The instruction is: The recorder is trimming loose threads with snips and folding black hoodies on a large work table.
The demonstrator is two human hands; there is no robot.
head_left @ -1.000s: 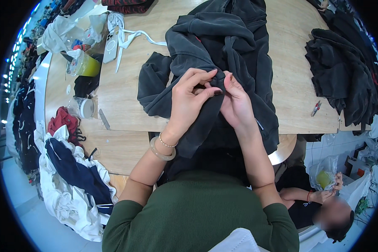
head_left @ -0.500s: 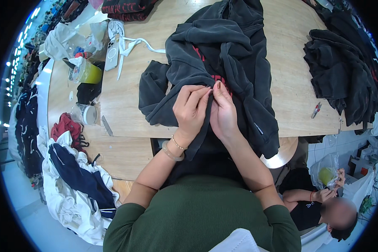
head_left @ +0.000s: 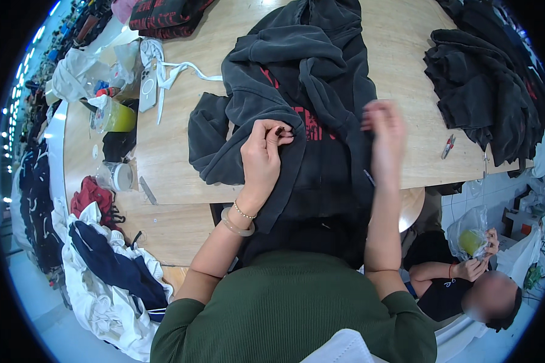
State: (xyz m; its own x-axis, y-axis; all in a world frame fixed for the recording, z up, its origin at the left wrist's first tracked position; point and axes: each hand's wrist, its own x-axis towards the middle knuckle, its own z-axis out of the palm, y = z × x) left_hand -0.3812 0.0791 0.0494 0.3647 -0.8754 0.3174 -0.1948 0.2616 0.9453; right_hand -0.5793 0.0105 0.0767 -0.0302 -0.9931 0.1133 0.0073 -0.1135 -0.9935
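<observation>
Pinching with the left hand (head_left: 261, 154) now, thumb pressed to curled fingers, gripping a fold of the dark grey hoodie (head_left: 284, 51)! Over to the right hand (head_left: 386, 130): raised by the garment's right side, well apart from the other, fingers loosely bent, too blurred to tell whether holding anything or touching cloth. As for the hoodie, lying rumpled across the middle of the bench (head_left: 181, 227), hood toward the far side, red-printed at the front, drooping over the near edge. Look left for a pale phone (head_left: 148, 91) beside a white cloth tie (head_left: 192, 66), then nearer for a plastic cup (head_left: 120, 118) of yellow-green drink and a clear jar (head_left: 118, 176) with a white lid. Check right: red-handled thread snips (head_left: 448, 146) near a heap of dark garments (head_left: 478, 91). And spot, lower right, a seated co-worker (head_left: 445, 296) in black, clutching a clear plastic bag (head_left: 468, 224).
</observation>
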